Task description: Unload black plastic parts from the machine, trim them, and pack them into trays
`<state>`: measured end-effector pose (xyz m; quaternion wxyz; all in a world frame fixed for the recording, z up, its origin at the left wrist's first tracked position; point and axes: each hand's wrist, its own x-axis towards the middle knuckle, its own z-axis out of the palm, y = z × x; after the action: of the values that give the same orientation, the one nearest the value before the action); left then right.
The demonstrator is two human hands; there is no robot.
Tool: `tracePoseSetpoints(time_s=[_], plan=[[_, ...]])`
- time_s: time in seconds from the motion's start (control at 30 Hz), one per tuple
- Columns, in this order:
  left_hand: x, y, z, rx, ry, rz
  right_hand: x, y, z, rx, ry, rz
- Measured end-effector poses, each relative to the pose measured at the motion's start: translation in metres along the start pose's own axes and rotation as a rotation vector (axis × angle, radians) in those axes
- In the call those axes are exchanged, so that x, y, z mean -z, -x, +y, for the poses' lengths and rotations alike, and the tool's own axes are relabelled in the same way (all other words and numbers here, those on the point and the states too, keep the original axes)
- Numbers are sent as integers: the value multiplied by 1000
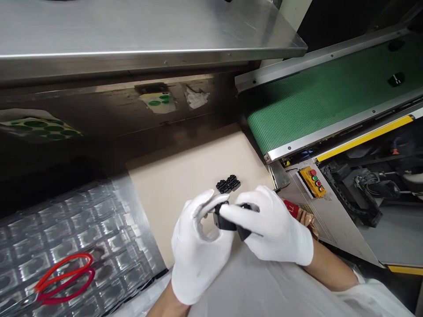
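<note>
White gloves cover both hands, which meet low in the middle of the view. My left hand (200, 251) is curled, its thumb and fingers closed on the left side of a small black block-shaped part (226, 223). From the other side, my right hand (276, 226) has its index finger laid across that part and also grips a second black piece (243, 232) close beside it. Whether the two pieces are joined I cannot tell, as fingers hide much of them. Just beyond my fingertips, a cluster of small black ridged pieces (228, 184) lies on the beige board (165, 189).
Clear plastic trays (109, 237) with red-handled scissors (66, 279) on them are at left. A steel shelf (148, 31) overhangs the board. At right, a green conveyor belt (313, 101) carries a black part (395, 79); a yellow button box (312, 181) stands below.
</note>
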<state>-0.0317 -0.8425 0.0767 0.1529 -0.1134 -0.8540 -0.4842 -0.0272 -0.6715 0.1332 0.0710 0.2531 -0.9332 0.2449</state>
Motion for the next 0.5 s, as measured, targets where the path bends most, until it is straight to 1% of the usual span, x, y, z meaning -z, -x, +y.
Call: tracePoseSetpoints(time_s=[0.07,0.1,0.17,0.3,0.37,0.43,0.5], plan=[[2,0,0,-26,-1,-6,10,1,-3,36,74,-116],[2,0,0,-31,0,-8,14,3,-3,41,83,-147],[3,1,2,-25,-2,11,23,8,-2,23,50,-173],[3,4,6,16,-6,78,32,19,3,-52,-11,-156],[4,4,7,20,15,69,33,17,2,-36,18,-197],[6,4,7,2,48,48,33,12,-3,9,82,-253],[9,3,6,-18,82,33,34,8,-7,46,137,-276]])
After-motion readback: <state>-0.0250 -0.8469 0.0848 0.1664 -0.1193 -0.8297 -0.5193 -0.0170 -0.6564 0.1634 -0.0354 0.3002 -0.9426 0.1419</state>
